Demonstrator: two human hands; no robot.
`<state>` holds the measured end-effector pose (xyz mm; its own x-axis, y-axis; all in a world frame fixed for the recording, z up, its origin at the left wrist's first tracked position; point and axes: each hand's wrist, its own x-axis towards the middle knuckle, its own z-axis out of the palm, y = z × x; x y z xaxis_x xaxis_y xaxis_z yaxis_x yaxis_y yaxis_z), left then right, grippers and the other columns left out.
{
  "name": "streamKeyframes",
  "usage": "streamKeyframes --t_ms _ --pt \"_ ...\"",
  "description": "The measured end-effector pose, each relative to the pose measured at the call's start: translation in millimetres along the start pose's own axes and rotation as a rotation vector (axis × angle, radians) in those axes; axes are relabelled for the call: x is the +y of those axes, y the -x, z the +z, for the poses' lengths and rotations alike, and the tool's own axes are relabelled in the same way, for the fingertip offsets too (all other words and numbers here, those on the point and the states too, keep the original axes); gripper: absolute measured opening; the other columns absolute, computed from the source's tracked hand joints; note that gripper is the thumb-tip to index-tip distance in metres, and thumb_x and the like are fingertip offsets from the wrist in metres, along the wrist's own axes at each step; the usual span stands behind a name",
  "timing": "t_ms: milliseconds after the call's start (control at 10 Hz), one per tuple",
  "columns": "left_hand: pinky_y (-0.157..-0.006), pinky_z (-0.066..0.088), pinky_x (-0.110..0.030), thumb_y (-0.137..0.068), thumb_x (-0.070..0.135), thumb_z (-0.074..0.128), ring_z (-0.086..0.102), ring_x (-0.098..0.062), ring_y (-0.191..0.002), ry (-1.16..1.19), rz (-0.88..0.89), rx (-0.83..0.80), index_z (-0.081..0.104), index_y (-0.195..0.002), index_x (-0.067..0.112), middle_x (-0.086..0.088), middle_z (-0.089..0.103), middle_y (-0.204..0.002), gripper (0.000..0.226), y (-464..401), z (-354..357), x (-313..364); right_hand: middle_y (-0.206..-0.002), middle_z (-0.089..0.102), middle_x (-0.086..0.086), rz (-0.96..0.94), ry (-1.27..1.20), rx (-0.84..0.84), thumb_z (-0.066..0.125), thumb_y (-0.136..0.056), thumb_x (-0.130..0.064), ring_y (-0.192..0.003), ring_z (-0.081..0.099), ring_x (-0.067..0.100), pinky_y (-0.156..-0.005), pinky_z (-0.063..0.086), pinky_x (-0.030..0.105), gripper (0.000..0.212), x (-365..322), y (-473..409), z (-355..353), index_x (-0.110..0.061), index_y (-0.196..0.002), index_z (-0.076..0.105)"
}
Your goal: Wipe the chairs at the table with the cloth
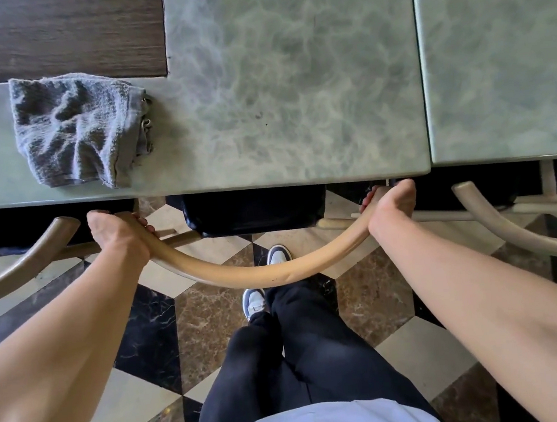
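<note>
A chair with a curved tan wooden backrest [256,276] and a black seat [253,211] stands tucked under the green marbled table [294,107]. My left hand [116,231] grips the left end of the backrest and my right hand [390,203] grips its right end. A crumpled grey cloth [75,128] lies on the table near its front edge, up and left of my left hand, untouched.
A second chair's backrest [20,266] curves in at the left and a third chair's backrest [510,226] at the right. A dark wooden inlay [62,34] lies in the tabletop at the back left. A second table [500,53] adjoins on the right. My legs and shoes stand on the chequered marble floor [206,323].
</note>
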<state>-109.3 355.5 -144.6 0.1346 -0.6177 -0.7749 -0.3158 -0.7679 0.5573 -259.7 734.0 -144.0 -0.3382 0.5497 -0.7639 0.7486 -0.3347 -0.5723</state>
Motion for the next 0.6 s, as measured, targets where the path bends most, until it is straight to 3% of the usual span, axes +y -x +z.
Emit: streamKeyframes --t_ms 100,200,300,400,500,600 --pt "-0.051 0.048 -0.026 -0.079 0.037 0.037 0.049 -0.02 -0.038 -0.012 -0.024 -0.104 0.048 -0.062 0.015 -0.006 0.054 -0.049 0.03 6.4 -7.6 1.9 -0.055 0.055 0.008 0.025 -0.013 -0.069 0.04 -0.086 -0.029 -0.039 0.05 0.021 -0.05 0.045 0.022 0.034 -3.7 -0.3 -5.0 -0.008 -0.065 0.057" --pt "-0.065 0.056 -0.034 -0.087 0.04 0.036 0.068 -0.028 -0.057 -0.092 0.003 -0.15 0.061 -0.087 0.009 -0.013 0.07 -0.067 0.039 8.3 -14.9 2.9 -0.064 0.062 0.012 0.016 0.005 -0.105 0.043 -0.088 -0.03 -0.046 0.06 0.025 -0.055 0.054 0.029 0.033 -3.0 3.5 -8.3 -0.004 -0.078 0.061" --pt "-0.06 0.055 -0.032 -0.092 0.039 0.04 0.074 -0.023 -0.062 -0.163 0.066 -0.139 0.061 -0.091 0.019 -0.006 0.073 -0.062 0.028 13.6 -24.4 6.1 -0.075 0.067 0.016 -0.004 0.011 -0.148 0.047 -0.089 -0.032 -0.054 0.066 0.029 -0.065 0.06 0.037 0.033 0.6 9.6 -13.2 -0.003 -0.095 0.062" --pt "-0.061 0.052 -0.031 -0.091 0.033 0.043 0.069 -0.02 -0.076 -0.304 0.119 -0.147 0.064 -0.093 0.024 -0.006 0.075 -0.083 0.023 19.4 -37.6 7.2 -0.084 0.071 0.016 -0.031 0.072 -0.175 0.047 -0.093 -0.039 -0.07 0.071 0.031 -0.081 0.061 0.042 0.04 6.7 13.2 -22.1 -0.006 -0.109 0.064" --pt "-0.065 0.052 -0.032 -0.096 0.028 0.04 0.065 -0.019 -0.079 -0.453 0.153 -0.21 0.064 -0.116 0.009 -0.016 0.069 -0.117 0.037 20.6 -49.0 4.6 -0.104 0.074 0.012 -0.045 0.142 -0.098 0.042 -0.099 -0.043 -0.091 0.072 0.03 -0.092 0.058 0.04 0.049 10.6 15.1 -29.5 -0.007 -0.12 0.067" --pt "-0.076 0.057 -0.04 -0.094 0.032 0.042 0.071 -0.026 -0.088 -0.562 0.204 -0.25 0.066 -0.108 0.012 -0.012 0.074 -0.098 0.034 28.5 -72.3 -0.2 -0.115 0.062 0.006 -0.058 0.202 0.001 0.04 -0.103 -0.039 -0.101 0.064 0.028 -0.084 0.055 0.037 0.045 25.9 17.5 -39.7 -0.012 -0.132 0.061"
